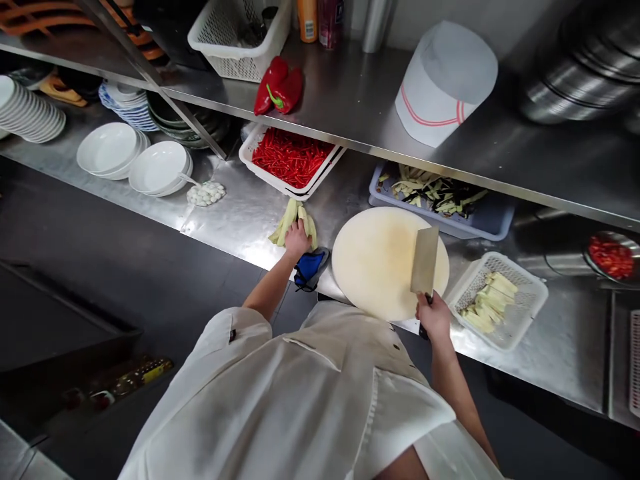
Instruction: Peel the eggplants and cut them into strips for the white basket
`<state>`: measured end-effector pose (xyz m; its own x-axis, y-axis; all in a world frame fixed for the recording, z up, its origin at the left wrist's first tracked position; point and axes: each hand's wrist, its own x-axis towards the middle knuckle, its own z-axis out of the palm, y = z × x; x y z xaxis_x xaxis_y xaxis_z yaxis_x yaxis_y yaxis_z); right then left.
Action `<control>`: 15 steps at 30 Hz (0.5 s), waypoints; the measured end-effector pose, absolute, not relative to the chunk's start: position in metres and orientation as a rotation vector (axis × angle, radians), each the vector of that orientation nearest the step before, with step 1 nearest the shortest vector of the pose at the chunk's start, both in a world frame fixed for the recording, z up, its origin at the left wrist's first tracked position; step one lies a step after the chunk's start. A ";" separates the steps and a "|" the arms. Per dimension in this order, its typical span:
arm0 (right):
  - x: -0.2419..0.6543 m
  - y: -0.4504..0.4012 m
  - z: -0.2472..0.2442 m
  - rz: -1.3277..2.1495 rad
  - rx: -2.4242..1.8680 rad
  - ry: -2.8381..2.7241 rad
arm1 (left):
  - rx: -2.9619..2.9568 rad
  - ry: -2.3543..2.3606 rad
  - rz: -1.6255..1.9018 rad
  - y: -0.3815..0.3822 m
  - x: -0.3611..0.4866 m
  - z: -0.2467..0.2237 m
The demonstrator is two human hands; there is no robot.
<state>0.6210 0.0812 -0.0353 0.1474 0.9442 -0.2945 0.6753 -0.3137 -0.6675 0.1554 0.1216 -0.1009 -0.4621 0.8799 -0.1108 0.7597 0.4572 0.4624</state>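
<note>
Pale green strips that look like peeled eggplant [289, 220] lie on the steel counter. My left hand [297, 239] is on them from above, its fingers curled round a piece; the fingertips are partly hidden. A round white cutting board [370, 260] stands in front of me with nothing lying on it. My right hand [434, 317] is closed round the dark handle of a cleaver [425, 260], whose broad blade is over the board's right side. A white basket [530, 297] right of the board holds cut pale pieces [493, 300].
Behind the board, a blue-grey tray [480, 230] holds dark and pale peelings. A white tray of red chilli strips [293, 159] sits under the overhead shelf [350, 100]. A blue cloth-like item [309, 267] lies by the board. White bowls [160, 167] stand at left.
</note>
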 end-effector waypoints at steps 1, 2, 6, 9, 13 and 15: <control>0.620 0.075 -0.032 1.016 -2.008 -1.560 | 1.341 2.364 0.517 0.126 0.157 -0.098; 0.619 0.067 -0.030 1.058 -1.968 -1.575 | 1.279 2.356 0.556 0.130 0.157 -0.094; 0.634 0.038 -0.025 1.223 -1.869 -1.673 | 0.883 2.235 0.942 0.137 0.166 -0.072; 0.655 0.024 -0.027 1.290 -1.849 -1.740 | 0.775 1.909 1.251 0.127 0.216 -0.059; 0.676 0.022 -0.032 1.229 -1.848 -1.855 | 1.040 1.592 1.221 0.109 0.335 -0.063; 0.682 0.027 -0.034 1.167 -1.846 -1.944 | 1.216 1.573 0.989 0.105 0.393 -0.073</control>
